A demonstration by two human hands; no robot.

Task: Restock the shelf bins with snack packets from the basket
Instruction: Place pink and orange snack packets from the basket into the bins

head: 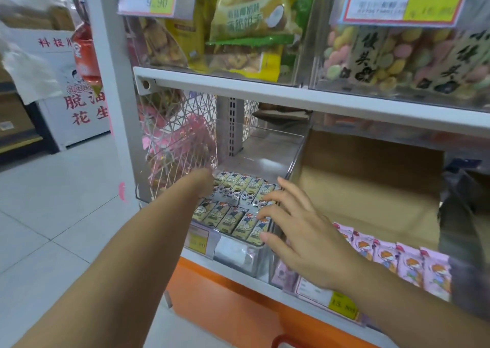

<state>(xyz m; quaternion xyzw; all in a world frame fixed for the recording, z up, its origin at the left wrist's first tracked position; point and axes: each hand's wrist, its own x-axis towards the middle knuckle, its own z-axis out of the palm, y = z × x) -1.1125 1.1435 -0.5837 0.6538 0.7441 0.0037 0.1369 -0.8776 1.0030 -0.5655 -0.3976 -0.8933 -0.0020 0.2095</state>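
Observation:
A clear shelf bin (289,156) on the lower shelf holds several small yellow-and-silver snack packets (233,202) laid in rows. My left hand (205,186) reaches into the bin's left side, with its fingers hidden among the packets. My right hand (297,225) hovers over the bin's front right corner, fingers spread, fingertips touching the packets. To the right, a second bin holds a row of pink snack packets (392,257). A red basket handle (281,341) shows at the bottom edge.
A cardboard sheet (371,183) lines the bin behind the pink packets. The upper shelf (265,88) carries bins of green-yellow biscuit bags (246,16) and pastel sweets (397,53). A wire mesh panel (175,135) closes the shelf's left end. A tiled floor lies to the left.

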